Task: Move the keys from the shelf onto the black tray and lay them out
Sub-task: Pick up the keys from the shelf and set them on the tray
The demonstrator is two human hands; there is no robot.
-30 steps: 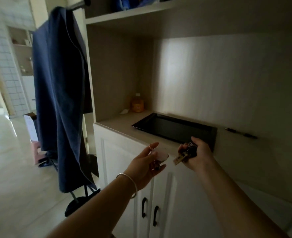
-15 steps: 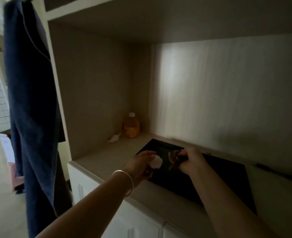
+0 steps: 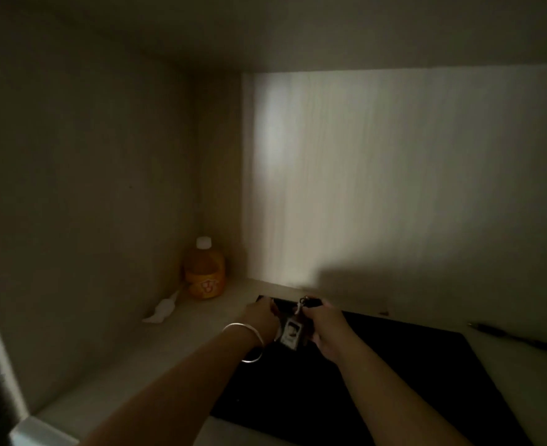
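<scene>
Black tray [image 3: 426,375] reached: keys [image 3: 293,333] over its far-left corner, pinched in right hand [image 3: 325,329] fingers, left hand [image 3: 262,320] closed alongside, contents unclear; next, lower and spread flat.

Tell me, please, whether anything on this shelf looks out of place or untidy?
Only small things: a crumpled white scrap lies loose beside the orange bottle in the back corner, and a dark pen lies off the black tray, to its right. Nothing looks spilled or damaged.
</scene>
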